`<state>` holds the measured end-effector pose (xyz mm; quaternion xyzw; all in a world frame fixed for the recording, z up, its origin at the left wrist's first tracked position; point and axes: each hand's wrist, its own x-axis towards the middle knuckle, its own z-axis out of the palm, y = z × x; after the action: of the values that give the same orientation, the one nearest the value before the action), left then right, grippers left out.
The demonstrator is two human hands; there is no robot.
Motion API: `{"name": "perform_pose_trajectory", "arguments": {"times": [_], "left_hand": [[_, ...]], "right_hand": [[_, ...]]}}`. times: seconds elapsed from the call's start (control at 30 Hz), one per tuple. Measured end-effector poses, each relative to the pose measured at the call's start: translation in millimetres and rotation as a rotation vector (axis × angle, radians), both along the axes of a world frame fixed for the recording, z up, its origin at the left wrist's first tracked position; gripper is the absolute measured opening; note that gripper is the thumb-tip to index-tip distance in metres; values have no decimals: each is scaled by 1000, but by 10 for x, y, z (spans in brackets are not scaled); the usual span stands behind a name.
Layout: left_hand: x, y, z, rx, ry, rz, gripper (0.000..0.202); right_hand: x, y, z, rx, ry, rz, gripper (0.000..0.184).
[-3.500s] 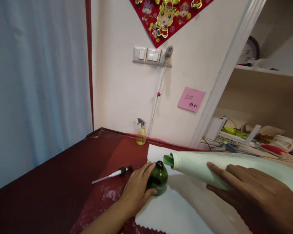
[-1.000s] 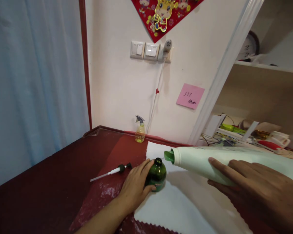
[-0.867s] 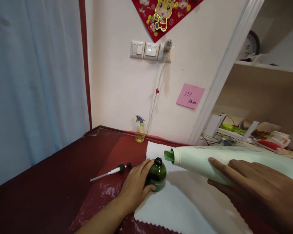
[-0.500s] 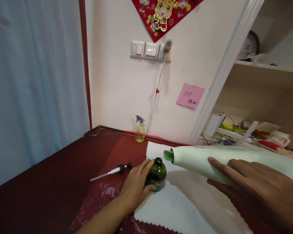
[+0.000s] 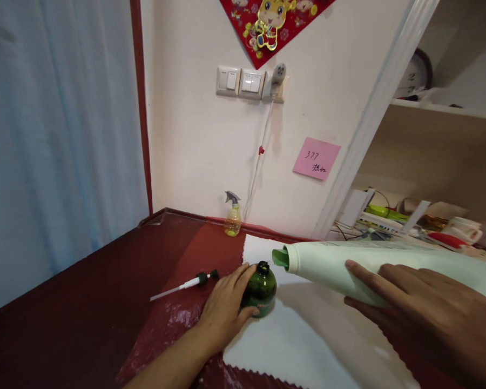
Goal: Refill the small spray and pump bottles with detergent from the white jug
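My left hand (image 5: 227,302) is wrapped around the side of a dark green bottle (image 5: 263,292), which stands upright with its neck uncapped. In my right hand (image 5: 421,308) is a large pale green jug (image 5: 328,256), tipped nearly level. Its green spout (image 5: 280,258) points left at the bottle's mouth, a small gap apart, and a thin clear trickle shows between them. A pump top (image 5: 194,282) with a long white tube lies to the left of my left hand. Under the bottle is a white cloth (image 5: 291,346) with a zigzag edge.
A yellowish spray bottle (image 5: 232,219) stands against the wall at the back of the dark red table (image 5: 65,335). A blue curtain (image 5: 60,135) hangs at left. On the right, a shelf (image 5: 449,111) holds a clock, with a white router (image 5: 354,208) below.
Both hands, the bottle and the jug have stayed almost in place. The view has shifted very slightly.
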<state>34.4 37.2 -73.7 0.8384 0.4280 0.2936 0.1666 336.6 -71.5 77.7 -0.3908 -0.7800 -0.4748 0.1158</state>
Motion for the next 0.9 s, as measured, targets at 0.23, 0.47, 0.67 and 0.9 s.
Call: {"name": "perform_pose_trajectory", "arguments": {"times": [0.23,0.47,0.67,0.9], "left_hand": [[-3,8,-41,26,-18,-2,90],[2,2,-25,13,1,7,88],[-9,-12,-19,16,3,-1,89],[-4,2,-15,6,-6,5,89]], "right_hand": [[61,23,-57,-9,39,7,35],[73,26,-60,12,12,1,35],[76,9,-58,-3,31,4,35],[67,9,-47,7,22,-5,35]]}}
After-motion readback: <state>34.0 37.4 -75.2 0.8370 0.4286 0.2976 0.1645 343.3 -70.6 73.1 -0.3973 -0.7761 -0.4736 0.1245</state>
